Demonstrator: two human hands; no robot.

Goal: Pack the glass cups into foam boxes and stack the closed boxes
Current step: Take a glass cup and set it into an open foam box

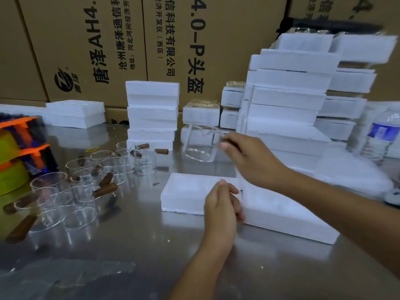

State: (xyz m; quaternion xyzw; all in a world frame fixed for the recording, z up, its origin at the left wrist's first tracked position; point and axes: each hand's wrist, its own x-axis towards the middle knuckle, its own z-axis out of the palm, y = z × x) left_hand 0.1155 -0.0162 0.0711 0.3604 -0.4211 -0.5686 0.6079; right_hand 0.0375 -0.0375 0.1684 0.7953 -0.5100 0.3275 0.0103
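Note:
My right hand (249, 158) holds a clear glass cup (200, 144) by its brown handle, above the steel table behind an open foam box. The box's two white halves lie side by side: the left half (184, 192) and the right half (285, 213). My left hand (223, 202) rests at the seam between them, fingers curled over the foam edge. Several more glass cups with brown wooden handles (84, 180) stand on the table at the left. A stack of closed foam boxes (152, 113) rises behind them.
A large pile of white foam boxes (290, 98) fills the right back. Cardboard cartons (112, 46) form the wall behind. Orange and green tape rolls (15, 156) sit at the left edge, a water bottle (381, 135) at the right. Clear plastic bags (71, 276) lie near me.

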